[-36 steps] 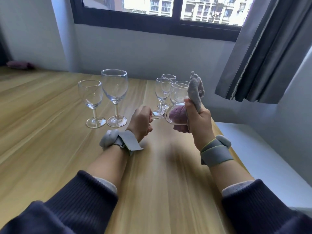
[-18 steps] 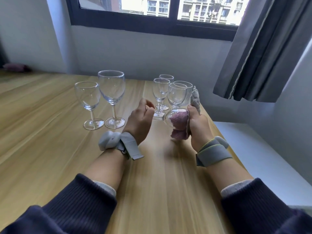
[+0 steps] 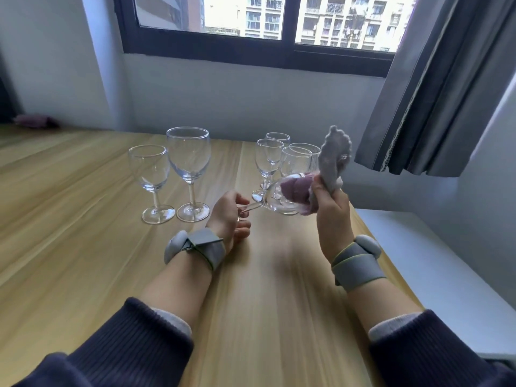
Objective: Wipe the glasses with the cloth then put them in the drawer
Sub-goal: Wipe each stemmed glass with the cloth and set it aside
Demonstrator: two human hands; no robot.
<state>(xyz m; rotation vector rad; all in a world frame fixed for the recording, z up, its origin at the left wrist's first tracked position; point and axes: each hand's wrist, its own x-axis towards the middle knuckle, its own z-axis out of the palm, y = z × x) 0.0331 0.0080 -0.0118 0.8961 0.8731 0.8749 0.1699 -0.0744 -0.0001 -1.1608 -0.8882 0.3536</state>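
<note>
The left hand (image 3: 229, 216) grips the thin stem of a wine glass (image 3: 279, 198), fingers curled round it. The glass lies on its side in the air, just above the table (image 3: 83, 261), w/ its bowl pointing to the right. The right hand (image 3: 332, 210) pinches a cloth (image 3: 333, 160). One end of the cloth, the pink-purple part, is stuffed inside the bowl of the glass. The other end, grey & fluffy, sticks up above the right hand.

Behind the hands, more glasses stand upright on the table. On the left there is a small wine glass (image 3: 150, 180) & right beside it a big wine glass (image 3: 189, 169); their feet are almost touching. Further right, a slim wine glass (image 3: 268, 160) stands in front of another slim glass (image 3: 277, 137). A ribbed tumbler (image 3: 300, 160) stands just behind the held glass, partly hidden by it & the cloth.

Both wrists wear a grey band: a left band (image 3: 201, 248) & a right band (image 3: 358, 263). Dark blue sleeves (image 3: 134, 339) cover the arms.

At the back there is a window (image 3: 251, 20) w/ tall buildings outside. A grey curtain (image 3: 435, 88) hangs at the right. No drawer shows in the view. A white ledge (image 3: 435, 261) runs along the right side of the table.
</note>
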